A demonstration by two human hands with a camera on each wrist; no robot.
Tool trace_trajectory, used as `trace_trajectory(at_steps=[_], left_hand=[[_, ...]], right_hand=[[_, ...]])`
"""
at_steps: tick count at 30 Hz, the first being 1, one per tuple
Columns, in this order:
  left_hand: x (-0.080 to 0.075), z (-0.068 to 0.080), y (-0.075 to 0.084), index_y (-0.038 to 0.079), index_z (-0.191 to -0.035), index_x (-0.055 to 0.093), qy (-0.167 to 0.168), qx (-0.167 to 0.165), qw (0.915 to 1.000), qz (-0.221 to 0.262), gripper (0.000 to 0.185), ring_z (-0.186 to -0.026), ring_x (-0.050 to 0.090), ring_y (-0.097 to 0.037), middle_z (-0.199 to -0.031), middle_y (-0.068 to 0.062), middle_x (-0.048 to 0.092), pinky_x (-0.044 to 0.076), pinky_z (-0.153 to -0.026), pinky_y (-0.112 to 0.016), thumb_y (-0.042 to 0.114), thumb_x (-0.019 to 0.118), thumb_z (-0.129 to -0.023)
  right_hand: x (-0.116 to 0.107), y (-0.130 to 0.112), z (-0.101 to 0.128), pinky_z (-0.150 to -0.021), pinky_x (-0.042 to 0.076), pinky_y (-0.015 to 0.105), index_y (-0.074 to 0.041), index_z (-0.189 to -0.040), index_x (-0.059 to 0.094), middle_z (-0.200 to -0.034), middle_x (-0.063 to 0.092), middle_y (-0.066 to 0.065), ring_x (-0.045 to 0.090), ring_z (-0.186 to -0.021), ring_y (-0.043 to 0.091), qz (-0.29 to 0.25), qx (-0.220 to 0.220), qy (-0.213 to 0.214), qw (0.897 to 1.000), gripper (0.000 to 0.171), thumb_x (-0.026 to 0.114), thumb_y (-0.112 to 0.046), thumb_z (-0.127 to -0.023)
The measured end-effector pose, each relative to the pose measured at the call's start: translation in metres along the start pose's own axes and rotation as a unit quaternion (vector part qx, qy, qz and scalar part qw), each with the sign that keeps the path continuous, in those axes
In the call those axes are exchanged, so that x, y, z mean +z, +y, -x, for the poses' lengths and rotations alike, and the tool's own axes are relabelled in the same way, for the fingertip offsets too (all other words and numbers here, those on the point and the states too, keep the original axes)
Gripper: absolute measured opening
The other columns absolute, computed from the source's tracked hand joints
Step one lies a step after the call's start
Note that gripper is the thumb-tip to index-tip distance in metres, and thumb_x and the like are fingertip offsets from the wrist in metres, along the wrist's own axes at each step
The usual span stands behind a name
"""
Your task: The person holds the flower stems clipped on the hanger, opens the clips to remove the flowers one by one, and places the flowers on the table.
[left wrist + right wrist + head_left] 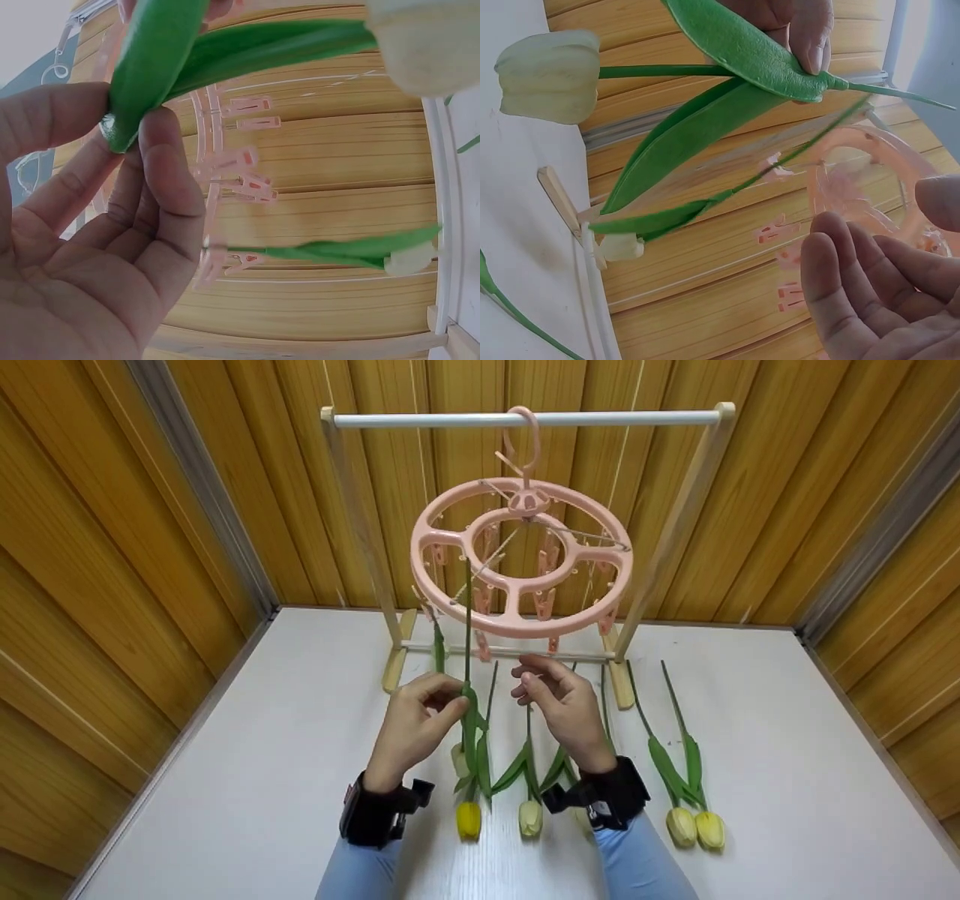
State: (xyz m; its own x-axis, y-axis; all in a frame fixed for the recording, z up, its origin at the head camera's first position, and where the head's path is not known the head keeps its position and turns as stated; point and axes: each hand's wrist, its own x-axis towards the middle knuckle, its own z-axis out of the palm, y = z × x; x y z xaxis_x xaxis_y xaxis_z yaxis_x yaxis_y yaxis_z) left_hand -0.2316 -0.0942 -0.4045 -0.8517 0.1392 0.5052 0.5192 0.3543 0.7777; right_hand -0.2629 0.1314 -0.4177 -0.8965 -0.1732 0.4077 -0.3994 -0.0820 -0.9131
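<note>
The left hand [415,718] pinches a white tulip [459,759] by its stem, thumb and fingertips [166,135] pressed together where the green leaves [157,60] branch off. The hand is raised above the white table [262,780], forearm coming up from the lower edge of the head view, a black wrist strap [373,812] at the cuff of a light blue sleeve [352,876]. The stem runs straight up from the pinch toward the pink round clip hanger [523,559], which hangs by its hook from the rail of a wooden rack [525,418]; the pale bloom hangs head-down just below the hand, with the leaves trailing beside it. The right hand [559,703] hovers just beside the stem at about the same height, holding nothing, its fingers [840,300] loosely curved and a little apart, palm turned toward the left hand. In the right wrist view the hanger ring shows behind those fingers, and a second white tulip [622,246] is seen hanging bloom-down from the hanger. On the table under both hands lie more tulips in a row, stems pointing to the rack: a yellow one [469,819], a cream one [530,817], and a yellow pair [696,826] further right.
</note>
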Motion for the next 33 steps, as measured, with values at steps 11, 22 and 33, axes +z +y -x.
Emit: trace_trajectory(at_steps=[11,22,33], left_hand=[[-0.008,-0.001,-0.001,0.003,-0.099,0.077,0.03,-0.003,0.9994,0.017,0.009,-0.077,0.064,-0.015,-0.088,-0.006,0.072,0.052,-0.071,-0.024,0.002,0.073,-0.091],[-0.02,-0.001,-0.001,0.003,-0.098,0.077,0.062,-0.022,0.9978,0.012,0.009,-0.074,0.066,-0.016,-0.086,-0.006,0.074,0.052,-0.069,-0.025,0.001,0.074,-0.091],[-0.034,0.001,-0.005,0.002,-0.094,0.076,0.093,-0.056,0.994,0.004,0.005,-0.07,0.066,-0.015,-0.083,-0.008,0.074,0.051,-0.068,-0.025,0.0,0.073,-0.09]], right_hand=[[-0.006,-0.002,0.003,-0.078,0.059,0.029,0.012,-0.128,0.063,-0.109,0.07,0.02,0.07,-0.088,0.017,0.026,-0.011,0.002,1.0,0.028,0.058,0.0,-0.103],[-0.019,-0.009,0.011,-0.084,0.057,0.029,0.014,-0.127,0.062,-0.118,0.066,0.027,0.069,-0.099,0.016,0.04,-0.025,-0.023,0.999,0.027,0.057,0.004,-0.102],[-0.027,-0.008,0.016,-0.084,0.055,0.022,0.015,-0.122,0.064,-0.116,0.066,0.026,0.068,-0.098,0.009,0.086,-0.067,-0.032,0.994,0.024,0.058,0.008,-0.1]])
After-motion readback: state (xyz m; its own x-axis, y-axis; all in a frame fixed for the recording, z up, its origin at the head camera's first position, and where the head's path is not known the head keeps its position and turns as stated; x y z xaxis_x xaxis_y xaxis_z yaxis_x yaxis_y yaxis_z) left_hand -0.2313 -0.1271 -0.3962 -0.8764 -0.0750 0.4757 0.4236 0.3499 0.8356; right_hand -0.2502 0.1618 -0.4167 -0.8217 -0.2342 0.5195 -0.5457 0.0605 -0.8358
